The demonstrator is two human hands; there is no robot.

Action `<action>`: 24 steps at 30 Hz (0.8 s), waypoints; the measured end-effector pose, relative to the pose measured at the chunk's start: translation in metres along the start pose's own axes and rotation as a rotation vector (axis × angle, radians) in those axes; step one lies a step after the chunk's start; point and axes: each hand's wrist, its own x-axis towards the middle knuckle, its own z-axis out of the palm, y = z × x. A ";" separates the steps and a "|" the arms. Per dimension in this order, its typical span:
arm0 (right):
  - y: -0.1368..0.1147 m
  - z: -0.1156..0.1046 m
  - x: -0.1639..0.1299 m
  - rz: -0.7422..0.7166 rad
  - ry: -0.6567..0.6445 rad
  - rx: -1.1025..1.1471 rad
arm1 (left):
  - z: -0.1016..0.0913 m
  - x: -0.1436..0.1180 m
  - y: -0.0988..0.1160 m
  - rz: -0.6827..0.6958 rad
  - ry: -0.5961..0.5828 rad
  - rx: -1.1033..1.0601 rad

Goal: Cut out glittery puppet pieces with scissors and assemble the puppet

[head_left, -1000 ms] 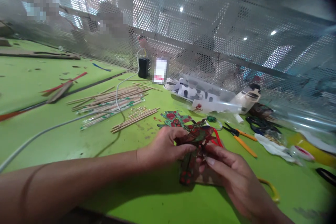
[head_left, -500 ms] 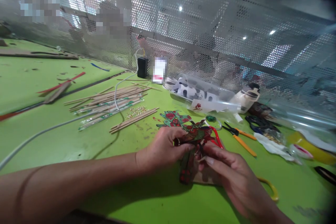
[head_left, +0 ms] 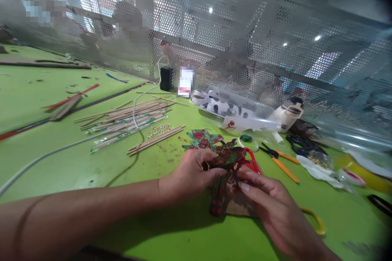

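From the head view I see my left hand (head_left: 190, 173) pinching the red-and-green painted cutout (head_left: 228, 159) in a narrow grip, my right hand (head_left: 269, 204) fingering its lower edge, just above the green tabletop (head_left: 92, 167), near the orange-handled pliers (head_left: 280, 159).

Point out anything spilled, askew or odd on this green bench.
A small scatter of gold beads lies loose on the green table beside the wooden sticks, which fan out unevenly. A white cable trails across them. Both hands, left hand and right hand, grip the red-and-green cut-out figure; nothing looks damaged.
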 end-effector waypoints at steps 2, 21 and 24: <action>0.000 0.000 0.000 -0.025 -0.004 -0.027 | 0.000 0.000 -0.001 -0.018 0.002 -0.010; 0.010 -0.008 0.003 -0.062 0.020 -0.138 | 0.004 0.002 -0.005 -0.053 0.014 -0.045; 0.009 -0.007 0.003 -0.037 0.043 -0.117 | 0.004 0.002 -0.003 -0.068 0.001 -0.052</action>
